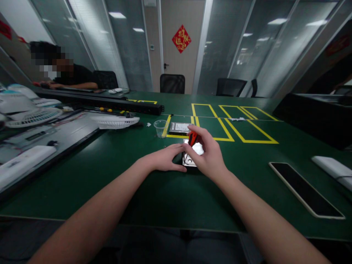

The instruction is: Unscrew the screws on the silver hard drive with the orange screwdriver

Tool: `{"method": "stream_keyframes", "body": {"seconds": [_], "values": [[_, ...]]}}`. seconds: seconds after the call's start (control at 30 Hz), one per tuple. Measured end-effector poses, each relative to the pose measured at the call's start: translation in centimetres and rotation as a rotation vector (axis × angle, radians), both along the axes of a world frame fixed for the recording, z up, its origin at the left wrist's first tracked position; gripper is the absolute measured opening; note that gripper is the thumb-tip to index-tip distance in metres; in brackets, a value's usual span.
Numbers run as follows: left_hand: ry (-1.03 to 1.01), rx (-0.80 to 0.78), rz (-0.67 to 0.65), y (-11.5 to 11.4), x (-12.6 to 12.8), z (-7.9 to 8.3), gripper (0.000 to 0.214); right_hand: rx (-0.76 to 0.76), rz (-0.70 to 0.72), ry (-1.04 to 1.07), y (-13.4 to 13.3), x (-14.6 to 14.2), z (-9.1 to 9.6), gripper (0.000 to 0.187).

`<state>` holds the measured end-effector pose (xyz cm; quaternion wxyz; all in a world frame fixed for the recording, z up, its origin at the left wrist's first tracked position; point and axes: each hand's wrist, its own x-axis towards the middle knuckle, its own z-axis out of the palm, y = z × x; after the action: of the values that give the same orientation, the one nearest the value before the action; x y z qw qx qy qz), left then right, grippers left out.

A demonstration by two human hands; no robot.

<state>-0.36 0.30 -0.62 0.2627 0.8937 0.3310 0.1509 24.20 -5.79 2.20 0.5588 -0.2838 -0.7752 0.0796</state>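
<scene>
In front of me a shiny metal hard drive [189, 161] lies on the green table, partly covered by my hands. My left hand [166, 159] grips its left side, thumb near the front corner and fingers at the far part. Closed around the orange and black handle of a screwdriver [193, 138], my right hand [211, 152] is over the drive. The screwdriver's tip is hidden by the fingers. Just beyond lies another hard drive [180, 127], label side up, with a clear plastic cup [161, 129] to its left.
Yellow tape [255, 141] marks rectangles on the green table [154, 194]. A phone [308, 189] and a white device [334, 170] lie at right. White fan parts [115, 121] and long black bars [132, 106] fill the left. Another person [79, 77] sits at far left.
</scene>
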Motion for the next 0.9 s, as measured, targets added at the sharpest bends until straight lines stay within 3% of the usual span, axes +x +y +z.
{"method": "stream_keyframes", "body": {"seconds": [0.2, 0.57, 0.9], "values": [[0.004, -0.003, 0.000, 0.02, -0.01, -0.08, 0.108, -0.004, -0.026, -0.005, -0.06, -0.08, 0.08, 0.051], [-0.012, -0.031, -0.020, 0.28, -0.20, -0.16, 0.105, -0.095, -0.001, 0.014, 0.06, -0.05, -0.58, 0.069], [-0.033, -0.023, -0.026, 0.13, -0.07, -0.11, 0.104, -0.058, -0.015, -0.007, -0.25, -0.15, 0.05, 0.057]]}}
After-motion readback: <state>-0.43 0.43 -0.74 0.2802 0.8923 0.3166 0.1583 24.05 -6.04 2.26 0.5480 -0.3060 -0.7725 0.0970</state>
